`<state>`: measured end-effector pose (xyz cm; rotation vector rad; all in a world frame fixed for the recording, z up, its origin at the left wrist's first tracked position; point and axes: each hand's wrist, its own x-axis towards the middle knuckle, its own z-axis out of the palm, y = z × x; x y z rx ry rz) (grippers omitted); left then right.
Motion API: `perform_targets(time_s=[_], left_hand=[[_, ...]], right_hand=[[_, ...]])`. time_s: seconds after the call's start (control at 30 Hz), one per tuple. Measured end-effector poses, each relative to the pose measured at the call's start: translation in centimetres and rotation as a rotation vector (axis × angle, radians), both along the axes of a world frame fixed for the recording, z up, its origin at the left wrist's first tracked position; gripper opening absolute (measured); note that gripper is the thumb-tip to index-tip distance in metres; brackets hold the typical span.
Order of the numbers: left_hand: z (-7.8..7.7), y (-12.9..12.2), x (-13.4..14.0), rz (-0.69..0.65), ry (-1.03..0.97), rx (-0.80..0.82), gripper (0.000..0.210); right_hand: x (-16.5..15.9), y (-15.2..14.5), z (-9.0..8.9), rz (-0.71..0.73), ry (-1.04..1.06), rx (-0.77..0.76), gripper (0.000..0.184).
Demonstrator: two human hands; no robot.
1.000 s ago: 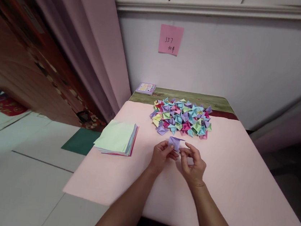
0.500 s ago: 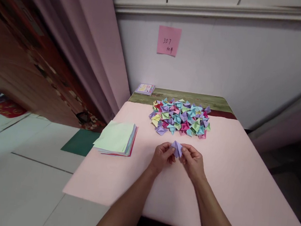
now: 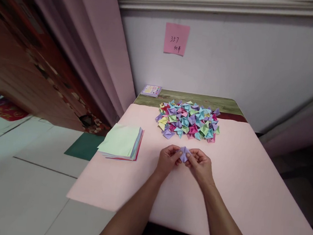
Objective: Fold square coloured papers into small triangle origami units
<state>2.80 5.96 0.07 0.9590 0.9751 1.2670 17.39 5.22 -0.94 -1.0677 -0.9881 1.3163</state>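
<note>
A small purple origami piece [image 3: 184,154] is held between both hands, just above the pink-covered table. My left hand [image 3: 168,159] pinches its left side between thumb and fingers. On the other side, my right hand [image 3: 199,164] grips it the same way, with the thumb on the front of the paper. Both thumbs lie close to the piece's middle, and the fingers behind it are partly hidden. Beyond the hands lies a pile of folded paper pieces [image 3: 187,120] in purple, blue, green, yellow and pink.
To the left sits a stack of square paper [image 3: 120,140], light green on top. A packet with a printed cover [image 3: 151,90] lies at the table's far left corner. On the wall hangs a pink note [image 3: 176,39] with handwriting. A purple curtain [image 3: 97,43] hangs at the left.
My thumbs have moved closer together on the purple piece, which now looks flatter and wider, with a crease down its middle. The camera view has shifted slightly.
</note>
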Motion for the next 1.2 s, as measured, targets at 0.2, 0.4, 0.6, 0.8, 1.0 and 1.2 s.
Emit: perform_targets(time_s=[0.2,0.4,0.6,0.8,1.0,1.2], left_hand=[[0.6,-0.1,-0.2,-0.008,-0.013,0.011,0.017],[0.7,-0.4,-0.1,0.005,0.087,0.066,0.021],[0.0,-0.3,-0.1,0.093,0.301,0.176,0.022],[0.1,-0.5,0.0,0.164,0.542,0.330,0.016],[0.4,-0.2,-0.1,0.150,0.333,0.236,0.011],[0.4,-0.3,0.0,0.028,0.118,0.107,0.020]], right_hand=[[0.3,-0.2,0.6,-0.016,-0.121,0.036,0.021],[0.0,-0.5,0.7,-0.032,-0.186,0.094,0.027],[-0.1,-0.4,0.1,-0.098,-0.368,0.150,0.037],[0.1,-0.5,0.7,-0.183,-0.656,0.230,0.029],[0.0,-0.5,1.3,-0.209,-0.597,0.266,0.025],[0.1,-0.4,0.5,-0.104,-0.429,0.070,0.032]])
